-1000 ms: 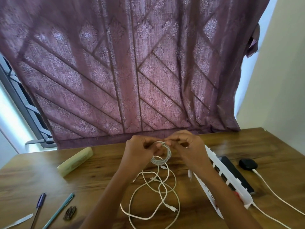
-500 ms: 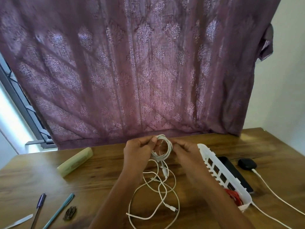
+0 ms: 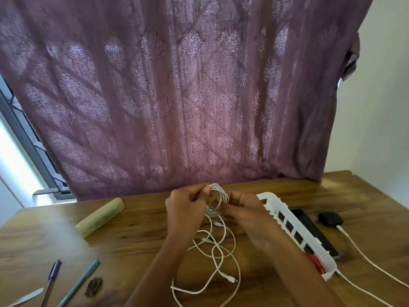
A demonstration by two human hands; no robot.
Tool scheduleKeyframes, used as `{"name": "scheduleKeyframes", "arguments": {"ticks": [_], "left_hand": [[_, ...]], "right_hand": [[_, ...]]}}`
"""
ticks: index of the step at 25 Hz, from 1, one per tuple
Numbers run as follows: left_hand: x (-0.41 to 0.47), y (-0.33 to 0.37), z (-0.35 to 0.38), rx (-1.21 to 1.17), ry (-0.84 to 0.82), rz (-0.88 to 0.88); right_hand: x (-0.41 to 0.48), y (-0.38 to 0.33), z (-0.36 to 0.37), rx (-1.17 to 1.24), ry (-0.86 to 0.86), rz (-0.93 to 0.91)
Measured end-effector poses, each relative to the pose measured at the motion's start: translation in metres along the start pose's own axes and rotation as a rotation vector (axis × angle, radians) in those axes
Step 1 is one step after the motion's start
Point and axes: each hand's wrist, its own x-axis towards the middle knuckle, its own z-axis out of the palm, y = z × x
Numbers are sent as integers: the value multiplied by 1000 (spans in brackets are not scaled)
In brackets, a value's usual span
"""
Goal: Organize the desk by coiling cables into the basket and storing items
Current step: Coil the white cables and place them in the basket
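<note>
Hands: left hand [image 3: 186, 204] and right hand [image 3: 241, 209] are held just above the table [image 3: 143, 240], each pinching one side of a small coil of white cable [image 3: 218, 196]; its loose length [image 3: 212, 258] is trailed in loops below. Step judged: coiling, partly done. Slack is to be wound on, then the coil laid in the white basket [image 3: 285, 209] just beside the right hand.
</note>
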Motion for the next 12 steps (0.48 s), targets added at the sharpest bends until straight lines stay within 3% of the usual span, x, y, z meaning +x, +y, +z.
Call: {"name": "scheduleKeyframes", "arguments": {"ticks": [6,9,12], "left_hand": [[2,-7,1,-68,15,-91],[3,-9,-2,-90,59,-90],[5,-6,-1,-105,68,-76]], "right_hand": [[1,5,6,109,28,25],[4,8,4,-30,256,-99],[3,11,10,110,259,-235]]}}
